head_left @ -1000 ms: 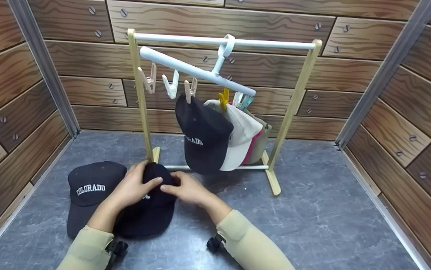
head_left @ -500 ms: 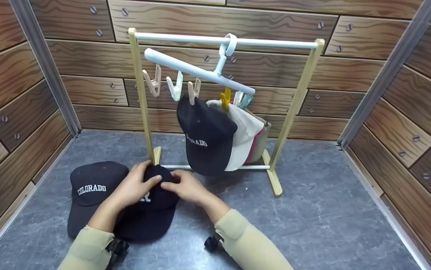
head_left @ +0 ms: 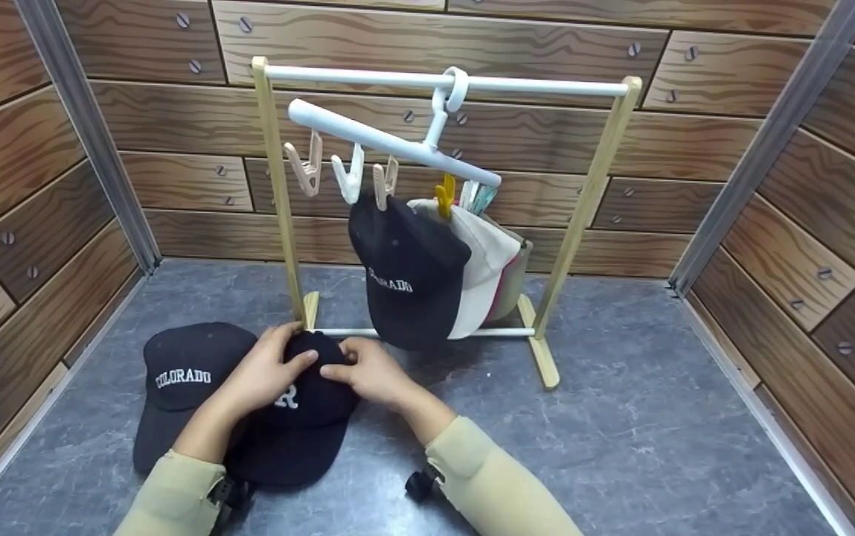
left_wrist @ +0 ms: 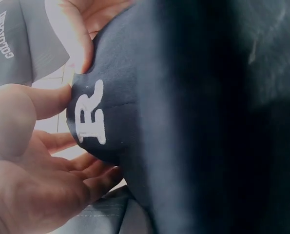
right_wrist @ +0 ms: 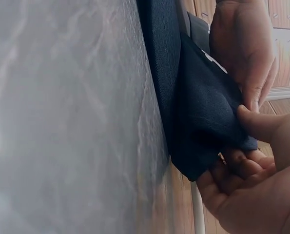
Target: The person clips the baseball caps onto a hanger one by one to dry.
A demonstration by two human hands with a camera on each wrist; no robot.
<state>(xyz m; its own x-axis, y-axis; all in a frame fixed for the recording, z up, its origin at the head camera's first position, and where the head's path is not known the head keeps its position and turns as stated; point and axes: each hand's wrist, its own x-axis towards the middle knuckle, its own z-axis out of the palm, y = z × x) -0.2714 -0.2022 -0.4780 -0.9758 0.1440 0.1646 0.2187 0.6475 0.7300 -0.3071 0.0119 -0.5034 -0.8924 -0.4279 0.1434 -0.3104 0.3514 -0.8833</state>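
Observation:
Both hands hold a black cap with a white letter R (head_left: 315, 409), whose brim points toward me, low in front of the rack's left leg. My left hand (head_left: 262, 372) grips the crown's left side, thumb on the front panel and fingers round the far side, as the left wrist view shows. At the crown's right edge my right hand (head_left: 376, 374) pinches the cloth between thumb and curled fingers. In the right wrist view the cap's dark cloth (right_wrist: 208, 107) bunches between the two hands. A black COLORADO cap (head_left: 193, 357) lies just left, partly behind my left forearm.
A wooden rack (head_left: 282, 201) carries a tilted white hanger (head_left: 367, 134) with several clips. A black COLORADO cap (head_left: 416, 253), a white cap (head_left: 483, 257) and a khaki one (head_left: 513, 286) hang from it. Wood-patterned walls (head_left: 792, 238) enclose the grey floor (head_left: 620, 417).
The held cap has come slightly toward me and its front has turned up, showing more of the R. Both hands keep their hold. The hanger and hanging caps have swung a little.

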